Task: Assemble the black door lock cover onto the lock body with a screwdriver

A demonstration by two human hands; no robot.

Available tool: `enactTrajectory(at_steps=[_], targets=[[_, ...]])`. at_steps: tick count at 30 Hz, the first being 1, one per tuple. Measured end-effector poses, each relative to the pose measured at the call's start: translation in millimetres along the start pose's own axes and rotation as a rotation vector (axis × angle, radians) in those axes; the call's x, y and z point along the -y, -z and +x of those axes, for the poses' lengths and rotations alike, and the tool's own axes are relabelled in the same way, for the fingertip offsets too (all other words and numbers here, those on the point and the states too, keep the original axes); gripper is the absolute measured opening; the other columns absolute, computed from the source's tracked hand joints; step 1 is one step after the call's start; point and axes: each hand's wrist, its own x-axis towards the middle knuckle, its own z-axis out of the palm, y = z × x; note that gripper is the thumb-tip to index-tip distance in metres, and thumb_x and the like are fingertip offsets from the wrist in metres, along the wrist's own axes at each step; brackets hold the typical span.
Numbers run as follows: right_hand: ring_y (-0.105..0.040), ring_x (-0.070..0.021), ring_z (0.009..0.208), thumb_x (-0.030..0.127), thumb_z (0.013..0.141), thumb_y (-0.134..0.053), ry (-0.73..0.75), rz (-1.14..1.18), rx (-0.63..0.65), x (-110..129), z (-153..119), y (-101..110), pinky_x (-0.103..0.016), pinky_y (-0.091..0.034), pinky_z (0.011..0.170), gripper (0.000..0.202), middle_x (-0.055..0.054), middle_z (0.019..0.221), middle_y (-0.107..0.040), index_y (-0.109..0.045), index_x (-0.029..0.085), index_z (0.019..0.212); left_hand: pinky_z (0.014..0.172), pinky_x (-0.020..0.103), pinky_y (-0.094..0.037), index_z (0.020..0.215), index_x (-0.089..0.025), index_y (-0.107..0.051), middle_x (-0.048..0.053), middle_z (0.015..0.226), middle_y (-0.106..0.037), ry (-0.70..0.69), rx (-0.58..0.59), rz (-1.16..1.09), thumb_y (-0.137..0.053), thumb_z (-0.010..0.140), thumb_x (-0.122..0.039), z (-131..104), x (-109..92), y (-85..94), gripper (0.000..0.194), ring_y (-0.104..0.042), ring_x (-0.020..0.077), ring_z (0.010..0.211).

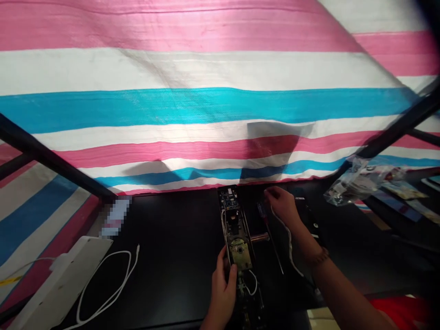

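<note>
A long, narrow opened electronic device [242,253], with circuit boards and a thin white wire, stands out toward the back of the black table. My left hand [224,288] grips its near left side, thumb on top and fingers along the edge. To the right, my right hand [283,205] is closed in a pinch at the upper end of a white cable [289,240], which trails down toward the table's front. A screwdriver [273,243] lies between the device and the right forearm. Beside the device rests a short copper-coloured cylinder [260,237]. The cable's pinched tip is too small to make out.
At left sit a white power strip [65,284] and a looped white charging cable [129,275]. A clear plastic bag [360,181] lies at the right, near packets. Dark parts [314,224] lie behind the right forearm. Black frame bars [58,160] and striped sheeting [192,107] enclose the table.
</note>
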Motion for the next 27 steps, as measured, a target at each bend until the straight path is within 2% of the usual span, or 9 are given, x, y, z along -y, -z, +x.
enactTrajectory(at_steps=[3,5,7,14,20,27], targets=[[-0.069,-0.0177,0.082,0.038,0.097,-0.054,0.215,0.126,0.073,39.6,-23.1,3.3,-0.027,-0.051,0.077,0.025,-0.004,0.095,-0.074,-0.069,0.021,0.107,0.104,0.037,-0.050,0.149,-0.022,-0.042,0.014,0.140,-0.064,-0.009,0.021,-0.011,-0.049,0.101,-0.043,-0.5,1.5,0.9,0.053,-0.062,0.0265,0.127],[-0.067,-0.0181,0.085,0.031,0.099,-0.053,0.372,0.115,0.116,60.0,-35.3,-0.7,-0.028,-0.051,0.080,0.020,-0.005,0.097,-0.071,-0.069,0.021,0.105,0.105,0.037,-0.050,0.149,-0.022,-0.041,0.013,0.138,-0.065,-0.022,0.019,-0.020,-0.048,0.101,-0.042,-0.5,2.5,0.9,0.052,-0.062,0.0262,0.128],[-0.066,-0.0183,0.086,0.024,0.099,-0.049,0.453,0.025,0.145,71.9,-41.4,-8.2,-0.029,-0.050,0.080,0.021,-0.006,0.097,-0.067,-0.069,0.020,0.103,0.104,0.038,-0.050,0.149,-0.021,-0.042,0.014,0.136,-0.066,-0.032,0.012,-0.020,-0.048,0.101,-0.042,-0.1,3.2,0.7,0.052,-0.062,0.0266,0.127],[-0.060,-0.0181,0.082,0.016,0.098,-0.049,0.470,-0.297,0.144,81.8,-42.7,-27.0,-0.029,-0.046,0.076,0.018,-0.006,0.093,-0.060,-0.065,0.019,0.089,0.107,0.038,-0.048,0.149,-0.021,-0.045,0.013,0.139,-0.065,-0.042,-0.004,-0.027,-0.051,0.100,-0.041,0.5,5.4,0.7,0.053,-0.063,0.0257,0.126],[-0.059,-0.0179,0.081,0.012,0.097,-0.051,0.466,-0.443,0.206,95.9,-42.9,-24.0,-0.029,-0.045,0.076,0.016,-0.008,0.096,-0.061,-0.061,0.019,0.088,0.108,0.040,-0.049,0.152,-0.020,-0.043,0.014,0.142,-0.062,-0.040,0.005,-0.019,-0.050,0.100,-0.041,-0.2,10.2,0.8,0.057,-0.060,0.0274,0.131],[-0.060,-0.0183,0.079,0.005,0.091,-0.054,0.499,-0.499,0.260,105.5,-33.6,-20.3,-0.029,-0.043,0.071,0.018,-0.008,0.093,-0.063,-0.064,0.019,0.085,0.116,0.042,-0.042,0.155,-0.020,-0.039,0.012,0.152,-0.052,-0.097,0.004,0.030,-0.049,0.101,-0.039,0.2,16.2,2.4,0.057,-0.049,0.0278,0.141]])
